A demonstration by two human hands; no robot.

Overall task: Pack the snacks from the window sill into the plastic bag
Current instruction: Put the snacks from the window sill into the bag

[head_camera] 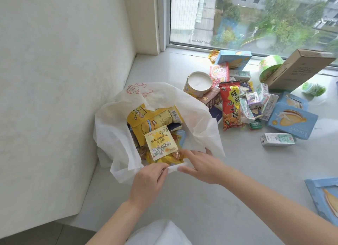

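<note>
A white plastic bag [117, 127] stands open on the window sill [210, 190], against the left wall. Inside lie yellow snack packets [148, 120] and a pale tea pouch [161, 142] on top. My left hand [148, 182] pinches the bag's near rim. My right hand [199, 164] hovers over the same rim with its fingers stretched toward the pouch, holding nothing. To the right a pile of snacks remains on the sill: a red packet [231, 105], a round tin [198, 83], blue boxes [290, 120] and small cartons [277, 139].
A cardboard box [296, 69] leans against the window at the back right, beside a green cup [268, 67]. Another blue box [325, 199] lies at the right edge. The window frame [162, 25] rises behind the sill.
</note>
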